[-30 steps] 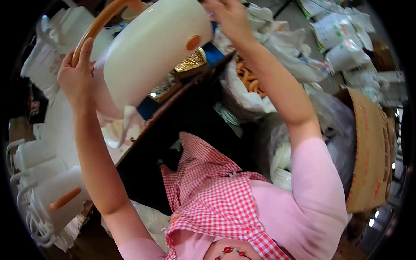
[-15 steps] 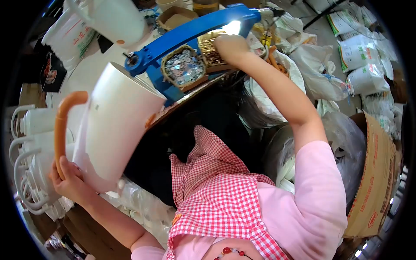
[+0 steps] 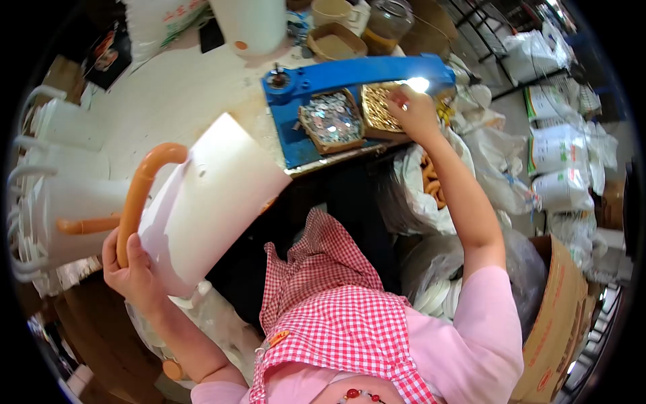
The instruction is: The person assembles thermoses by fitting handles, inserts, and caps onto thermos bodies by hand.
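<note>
My left hand is closed round the lower end of a curved orange-brown handle beside a white plastic bucket. The bucket is tilted, its upper end leaning toward a blue metal machine on the table. My right hand is over a box of small gold metal pieces, fingertips drawn together; what they hold, if anything, is too small to make out. Beside it stands a box of shiny silver discs. A lit lamp shines at the machine's right end.
White buckets with handles are stacked at the left. Another white bucket, a shallow bowl and a glass jar stand at the back of the table. A sack of orange handles and a cardboard box are at the right.
The camera view has shifted. The bucket's upper end has moved apart from the blue machine. My right hand's fingers now show pinched above the gold pieces; my left hand keeps its hold.
</note>
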A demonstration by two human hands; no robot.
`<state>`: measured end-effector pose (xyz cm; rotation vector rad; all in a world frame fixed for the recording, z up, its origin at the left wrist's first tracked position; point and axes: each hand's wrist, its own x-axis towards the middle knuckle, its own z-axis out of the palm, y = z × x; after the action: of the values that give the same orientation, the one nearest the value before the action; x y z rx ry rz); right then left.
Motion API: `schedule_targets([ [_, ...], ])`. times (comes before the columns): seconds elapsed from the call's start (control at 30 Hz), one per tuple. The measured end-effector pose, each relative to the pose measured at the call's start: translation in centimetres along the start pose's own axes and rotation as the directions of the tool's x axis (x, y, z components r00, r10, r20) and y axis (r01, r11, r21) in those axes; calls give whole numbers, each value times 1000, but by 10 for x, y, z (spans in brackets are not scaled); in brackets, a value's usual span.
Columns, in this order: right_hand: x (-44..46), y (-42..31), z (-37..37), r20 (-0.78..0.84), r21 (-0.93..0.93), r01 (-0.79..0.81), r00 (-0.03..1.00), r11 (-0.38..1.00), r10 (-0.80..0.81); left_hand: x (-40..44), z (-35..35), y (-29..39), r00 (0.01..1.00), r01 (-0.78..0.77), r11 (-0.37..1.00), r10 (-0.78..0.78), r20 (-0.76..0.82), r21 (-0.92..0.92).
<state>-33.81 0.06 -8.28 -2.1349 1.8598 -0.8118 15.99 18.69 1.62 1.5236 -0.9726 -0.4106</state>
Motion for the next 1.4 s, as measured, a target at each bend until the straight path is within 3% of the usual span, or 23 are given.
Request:
schedule_targets([
  [0.23,3,-10,8,-75,220,-13,997,975,30,-1,-4,-5,999,-45,999,45,11,-18],
  [0.3,-2,-30,0,-64,231,-29,997,973,45,-1,-5,-5,995,-95,994,94,21,58],
  [0.37,-5,-67,-12,82,452,-148,989,880,124,-4,-8,-1,999,-30,1000,30,32,1],
  [0.43,-5,-111,-20,100,649,-66,995,758,2,-6,-7,0,998,37,998,-34,55,-54],
  [0.5,9,-145,-22,71,692,-4,996,722,-62,-7,-7,1,997,12,1000,-11,77,-14],
  [0.73,67,-177,-4,60,726,112,973,678,-225,-6,-9,-4,997,-25,1000,24,74,12],
  [0.8,70,-181,-4,75,704,130,964,698,-256,-6,-8,-7,986,-145,989,141,87,35],
  [0.87,73,-184,-4,89,683,148,955,715,-283,-7,-10,-4,993,-87,996,86,86,15],
  [0.9,74,-186,-4,103,659,164,947,734,-303,-7,-10,-2,995,-33,999,33,89,-3],
  [1.07,85,-194,-15,182,535,215,915,817,-361,-7,-11,-2,994,-56,998,55,100,8],
  [1.13,87,-200,-20,278,405,230,891,885,-359,-7,-12,-2,993,-56,998,54,102,15],
  [1.4,90,-187,-14,271,557,146,898,818,-345,-6,-13,-2,996,-39,999,39,77,-4],
])
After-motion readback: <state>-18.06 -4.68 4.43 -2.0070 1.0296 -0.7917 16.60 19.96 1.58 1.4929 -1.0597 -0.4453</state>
